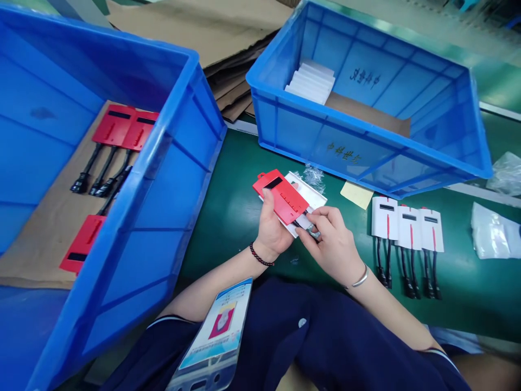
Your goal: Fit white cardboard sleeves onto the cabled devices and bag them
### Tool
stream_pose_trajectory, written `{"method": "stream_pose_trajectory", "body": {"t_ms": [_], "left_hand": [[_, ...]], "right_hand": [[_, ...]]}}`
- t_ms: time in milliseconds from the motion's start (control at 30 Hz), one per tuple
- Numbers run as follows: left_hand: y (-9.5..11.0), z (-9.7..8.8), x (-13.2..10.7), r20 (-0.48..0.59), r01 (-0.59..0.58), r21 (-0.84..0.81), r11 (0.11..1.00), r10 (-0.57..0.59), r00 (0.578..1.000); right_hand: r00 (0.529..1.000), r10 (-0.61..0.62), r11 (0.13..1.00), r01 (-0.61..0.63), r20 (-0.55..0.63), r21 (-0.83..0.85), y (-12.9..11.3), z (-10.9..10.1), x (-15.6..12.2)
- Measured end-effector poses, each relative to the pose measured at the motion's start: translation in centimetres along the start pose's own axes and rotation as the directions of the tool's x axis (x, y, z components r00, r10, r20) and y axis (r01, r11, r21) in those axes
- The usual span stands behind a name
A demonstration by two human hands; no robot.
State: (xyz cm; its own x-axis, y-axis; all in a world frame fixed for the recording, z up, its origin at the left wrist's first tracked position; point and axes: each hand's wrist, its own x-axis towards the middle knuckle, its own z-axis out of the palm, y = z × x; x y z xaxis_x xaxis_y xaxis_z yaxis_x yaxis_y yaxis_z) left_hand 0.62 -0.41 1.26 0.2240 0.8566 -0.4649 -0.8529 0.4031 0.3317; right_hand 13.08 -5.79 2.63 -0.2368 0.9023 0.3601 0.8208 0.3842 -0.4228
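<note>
Between my hands, above the green table, is a red flat plastic device [290, 203] with a dark window strip and short black cables. A white plastic case [311, 191] lies under it, partly covered by the red body. My left hand [273, 231] grips the device and case from the left, its thumb on the red edge. The fingers of my right hand [331, 239] pinch at the device's lower right end, where the black cables come out. Fingertips hide part of the cable there.
At left a blue crate [183, 179] holds several red devices [114, 125] on cardboard. Another blue crate [366, 136] at the back contains white cases [311, 81]. Three white-cased devices [409, 225] lie to the right, near plastic bags [494, 231] and a yellow paper [356, 194].
</note>
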Motion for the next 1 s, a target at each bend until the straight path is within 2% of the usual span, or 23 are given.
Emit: {"method": "stream_pose_trajectory", "body": {"t_ms": [100, 167, 267, 367, 400, 467, 567, 700, 800, 900, 1000], "left_hand": [[0.9, 0.3, 0.2, -0.071, -0.055, -0.012, 0.998, 0.054, 0.996], [1.7, 0.5, 0.2, -0.07, -0.056, 0.0, 0.998, 0.056, 0.996], [3.0, 0.6, -0.2, -0.002, 0.017, 0.044, 0.999, -0.017, 1.0], [3.9, 0.6, -0.7, 0.117, 0.132, 0.056, 0.99, -0.137, 0.984], [4.0, 0.7, -0.9, 0.157, 0.183, 0.06, 0.981, -0.19, 0.969], [3.9, 1.0, -1.2, 0.216, 0.281, 0.074, 0.957, -0.291, 0.932], [3.4, 1.7, -1.6, 0.269, 0.355, 0.097, 0.93, -0.368, 0.89], [3.1, 2.0, -1.8, 0.307, 0.398, 0.137, 0.907, -0.42, 0.854], [3.3, 1.7, -1.9, 0.348, 0.421, 0.177, 0.89, -0.457, 0.819], [3.3, 1.4, -1.9, 0.363, 0.433, 0.186, 0.882, -0.471, 0.804], [3.3, 1.4, -1.9, 0.315, 0.474, 0.203, 0.857, -0.516, 0.797]], "right_hand": [[0.999, 0.001, 1.0, -0.002, 0.038, 0.02, -0.4, -0.5, -0.6], [0.997, 0.011, 0.997, -0.017, 0.078, 0.082, -0.4, -1.1, -1.0], [0.992, 0.066, 0.962, -0.091, 0.103, 0.257, 0.8, -2.6, -0.8], [0.981, 0.151, 0.825, -0.192, 0.12, 0.532, 3.2, -3.5, 0.6], [0.977, 0.133, 0.755, -0.207, 0.164, 0.622, 4.1, -3.5, 1.3], [0.963, 0.018, 0.636, -0.218, 0.268, 0.74, 5.4, -3.1, 2.9], [0.945, -0.089, 0.605, -0.2, 0.315, 0.771, 6.0, -1.9, 5.0], [0.945, -0.196, 0.563, -0.11, 0.262, 0.819, 5.6, -0.9, 5.7], [0.954, -0.211, 0.585, -0.052, 0.214, 0.809, 6.0, -1.1, 5.3], [0.968, -0.197, 0.693, 0.025, 0.156, 0.72, 7.3, -2.1, 5.0], [0.965, -0.22, 0.796, 0.093, 0.144, 0.598, 8.6, -4.0, 5.1]]}}
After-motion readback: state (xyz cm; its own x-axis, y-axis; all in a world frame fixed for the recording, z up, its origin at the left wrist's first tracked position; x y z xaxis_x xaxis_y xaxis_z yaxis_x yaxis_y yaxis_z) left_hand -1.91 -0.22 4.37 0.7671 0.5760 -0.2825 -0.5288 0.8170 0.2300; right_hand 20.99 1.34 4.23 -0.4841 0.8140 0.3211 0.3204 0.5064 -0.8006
